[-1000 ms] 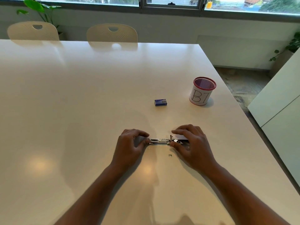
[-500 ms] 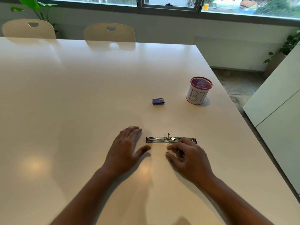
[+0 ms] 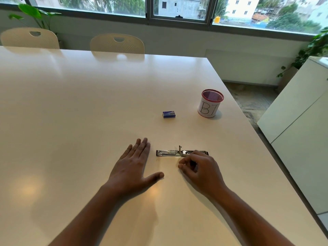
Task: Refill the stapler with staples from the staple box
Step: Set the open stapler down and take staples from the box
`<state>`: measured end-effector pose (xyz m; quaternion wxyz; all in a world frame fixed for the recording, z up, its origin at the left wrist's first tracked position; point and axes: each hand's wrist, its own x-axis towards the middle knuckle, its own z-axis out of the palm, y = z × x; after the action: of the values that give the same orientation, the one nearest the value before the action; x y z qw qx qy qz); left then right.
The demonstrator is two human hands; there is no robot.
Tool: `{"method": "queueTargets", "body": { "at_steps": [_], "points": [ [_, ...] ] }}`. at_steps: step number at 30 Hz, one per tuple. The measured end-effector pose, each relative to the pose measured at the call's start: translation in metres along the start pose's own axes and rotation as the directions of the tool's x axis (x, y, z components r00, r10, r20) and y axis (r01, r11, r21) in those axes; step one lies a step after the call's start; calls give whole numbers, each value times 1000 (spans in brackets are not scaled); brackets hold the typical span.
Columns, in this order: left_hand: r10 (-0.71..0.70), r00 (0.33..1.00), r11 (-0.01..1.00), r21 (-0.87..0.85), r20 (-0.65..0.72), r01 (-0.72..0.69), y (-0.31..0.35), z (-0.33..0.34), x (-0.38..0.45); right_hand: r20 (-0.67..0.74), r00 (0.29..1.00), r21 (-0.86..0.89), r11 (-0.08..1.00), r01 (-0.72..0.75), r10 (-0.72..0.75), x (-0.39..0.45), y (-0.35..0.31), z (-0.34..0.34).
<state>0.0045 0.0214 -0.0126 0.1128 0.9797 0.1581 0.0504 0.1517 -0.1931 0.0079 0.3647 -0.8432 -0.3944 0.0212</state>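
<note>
My left hand (image 3: 132, 168) now lies flat on the white table (image 3: 88, 107), fingers straight and together, thumb splayed toward the right — half a second ago it was in much the same place, and a second ago it was curled at the left end of the stapler (image 3: 179, 152); now it sits just left of that end, apart from it. The stapler lies opened out flat, a long metal strip running left to right, a small upright tab at its hinge; its position on the table looks unchanged. My right hand (image 3: 201, 168) has drawn back from the stapler's right half: the fingers are curled inward, fingertips (image 3: 180, 166) bunched against the thumb just in front of the strip. Whether they pinch anything I cannot tell — too small to see. A tiny loose staple (image 3: 157, 160) rests on the table between my hands. The staple box (image 3: 169, 114), blue, stays closed and untouched farther back, well apart from both hands. To its right stands a red-rimmed mesh cup (image 3: 210, 103) with a paper label lettered "BI"
</note>
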Motion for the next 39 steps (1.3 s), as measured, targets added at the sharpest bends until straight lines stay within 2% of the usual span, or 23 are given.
{"method": "queueTargets", "body": {
  "at_steps": [5, 8, 12, 20, 29, 39],
  "points": [
    [-1, 1000, 1000, 5, 5, 1, 0, 0, -1, -79, 996, 90, 996, -21, 29, 21, 2, -24],
    [-4, 1000, 1000, 12, 5, 4, 0, 1, -1, -154, 982, 112, 989, -94, 111, 53, 12, -42],
    [-1, 1000, 1000, 13, -2, 1, 1, 2, 0, -240, 949, 56, 979, -195, 203, 103, 30, -64],
    [-5, 1000, 1000, -7, -9, 5, 0, 4, -1, -420, 867, -45, 948, -315, 268, 185, 46, -95],
    [-1, 1000, 1000, -19, -19, 1, -1, 4, 1, -389, 872, -291, 858, -422, 297, 227, 56, -101],
    [1, 999, 1000, -25, -38, -2, -2, 3, 1, -365, 880, -294, 859, -420, 305, 231, 64, -89]
  ]
}}
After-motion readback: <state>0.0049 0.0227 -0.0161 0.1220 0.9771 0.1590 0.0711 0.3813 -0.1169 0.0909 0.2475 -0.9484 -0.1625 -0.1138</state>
